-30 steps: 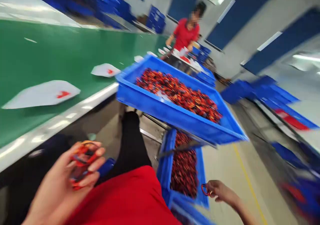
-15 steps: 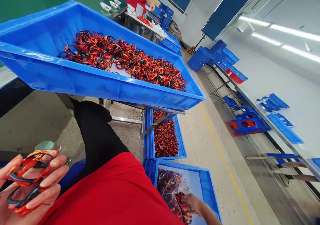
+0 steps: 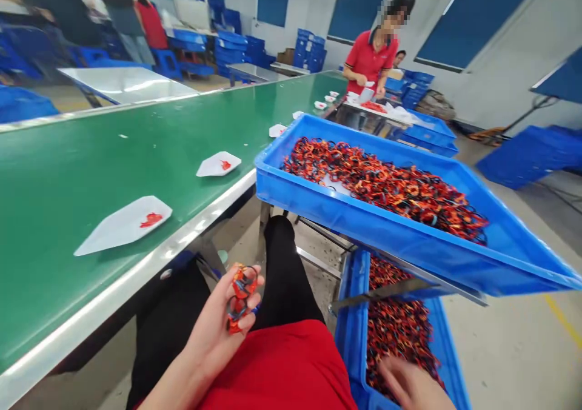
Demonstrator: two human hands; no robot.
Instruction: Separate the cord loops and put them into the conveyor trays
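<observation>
My left hand [image 3: 231, 316] is closed around a couple of orange-red and black ring-shaped pieces [image 3: 237, 307], held above my lap. At the lower right my right hand [image 3: 411, 386], slightly blurred, is over a lower blue bin [image 3: 456, 361] filled with the same kind of pieces [image 3: 400, 328]. Its visible fingers are stretched out and I see nothing in them; whether they touch the pieces I cannot tell. In front of me a large blue bin [image 3: 364, 216] holds a spread pile of these ring-shaped pieces [image 3: 400, 188].
A green conveyor belt [image 3: 113, 161] with a metal edge runs along my left. White trays [image 3: 122, 225] with small red pieces lie on it. A co-worker in a red shirt [image 3: 370, 64] stands at a small table ahead. Blue bins [image 3: 231, 49] are stacked at the back.
My view has swung left, bringing the belt into sight. My right hand has left the clear bag of pieces and is over the lower bin. The left hand still holds its ring-shaped pieces.
</observation>
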